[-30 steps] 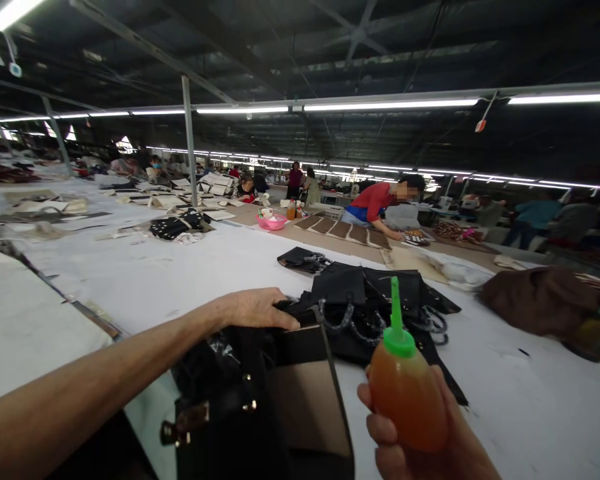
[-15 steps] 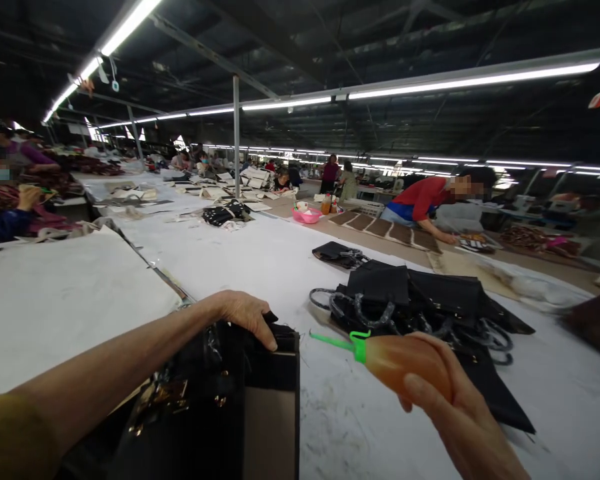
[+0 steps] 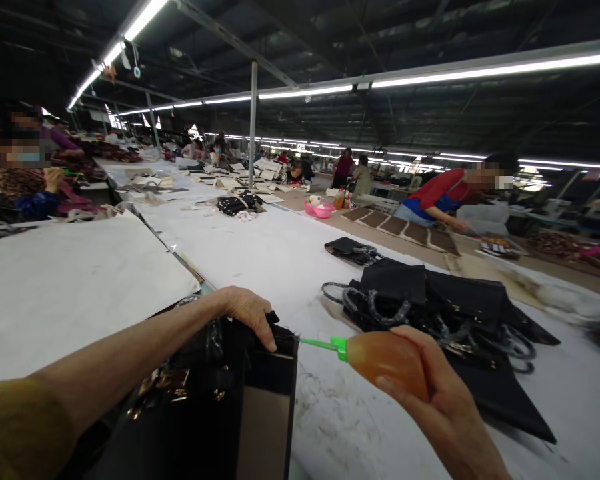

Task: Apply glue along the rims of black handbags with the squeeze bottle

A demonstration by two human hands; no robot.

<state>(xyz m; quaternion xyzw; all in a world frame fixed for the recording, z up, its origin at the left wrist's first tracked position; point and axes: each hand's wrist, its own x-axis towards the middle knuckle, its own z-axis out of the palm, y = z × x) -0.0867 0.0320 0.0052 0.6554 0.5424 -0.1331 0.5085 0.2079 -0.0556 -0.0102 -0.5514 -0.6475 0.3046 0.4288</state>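
My left hand (image 3: 247, 313) grips the top edge of a black handbag (image 3: 215, 400) that stands at the near edge of the white worktable (image 3: 260, 253). My right hand (image 3: 433, 393) is wrapped round an orange squeeze bottle (image 3: 385, 357) with a green nozzle (image 3: 320, 345). The bottle lies sideways, its nozzle tip pointing left at the bag's upper corner, almost touching it. The bag shows gold metal fittings and a brown inner panel.
A pile of black bags with wrapped handles (image 3: 430, 300) lies just beyond the bottle. A large white sheet (image 3: 70, 280) covers the left. A person in red (image 3: 445, 193) leans over brown pieces; others sit at far left. A pink bowl (image 3: 319, 209) stands farther back.
The bottle has swung from upright to sideways and its nozzle has moved left toward the bag's corner. My left hand has stayed on the bag's top edge. My view has turned left.
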